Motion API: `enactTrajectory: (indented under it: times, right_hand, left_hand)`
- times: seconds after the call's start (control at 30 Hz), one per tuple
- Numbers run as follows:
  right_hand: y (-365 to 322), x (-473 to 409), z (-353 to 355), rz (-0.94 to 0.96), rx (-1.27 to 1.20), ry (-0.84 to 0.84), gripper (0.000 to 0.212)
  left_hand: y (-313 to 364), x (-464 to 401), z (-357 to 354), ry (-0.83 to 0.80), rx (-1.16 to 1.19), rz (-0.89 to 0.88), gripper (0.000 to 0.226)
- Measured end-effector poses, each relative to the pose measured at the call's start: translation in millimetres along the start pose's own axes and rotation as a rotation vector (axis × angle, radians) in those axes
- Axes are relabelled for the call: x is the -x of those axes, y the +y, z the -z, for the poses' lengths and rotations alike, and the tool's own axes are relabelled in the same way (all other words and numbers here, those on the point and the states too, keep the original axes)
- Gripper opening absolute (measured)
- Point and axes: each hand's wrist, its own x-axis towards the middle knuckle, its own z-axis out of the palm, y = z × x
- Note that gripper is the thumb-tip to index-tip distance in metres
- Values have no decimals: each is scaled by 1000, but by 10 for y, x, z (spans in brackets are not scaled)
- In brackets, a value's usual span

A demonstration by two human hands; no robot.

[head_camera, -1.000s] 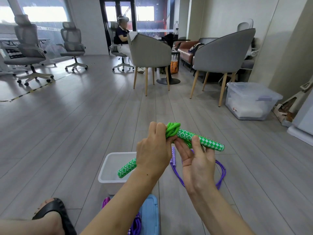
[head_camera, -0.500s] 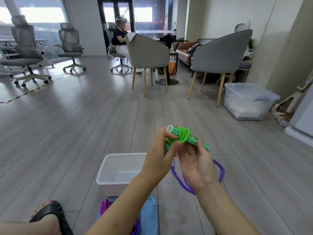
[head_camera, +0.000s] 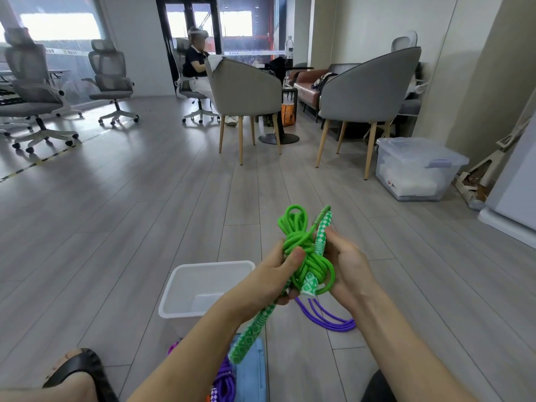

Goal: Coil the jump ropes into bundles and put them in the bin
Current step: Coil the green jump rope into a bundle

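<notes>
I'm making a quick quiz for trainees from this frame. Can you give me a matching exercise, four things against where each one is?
Things:
1. green jump rope with checkered handles
2. purple jump rope
3. white open plastic bin
4. clear lidded storage box

Places:
A. on the floor left of the hands
B. by the wall at far right
C. held in both the left hand and right hand
D. loose on the floor under the hands

Pairs: 1-C, 2-D, 3-A, 4-B
</notes>
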Motion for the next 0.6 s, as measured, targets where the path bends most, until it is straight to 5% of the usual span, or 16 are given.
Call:
enactTrajectory:
  times: [0.2, 0.3, 0.43, 0.6]
  right_hand:
    - [-18, -64, 61, 117, 420, -50, 23]
    - [51, -6, 30, 96, 557, -127, 27]
    - [59, 40, 10, 88, 421, -180, 25]
    - [138, 107, -24, 65, 569, -322, 52]
  left_hand:
    - [-46, -52, -83, 212, -78, -92, 21]
    - [-43, -99, -40, 289, -114, -125, 15]
    - [3, -147, 31, 322, -109, -174, 20]
    - [36, -174, 149, 411, 58, -204, 26]
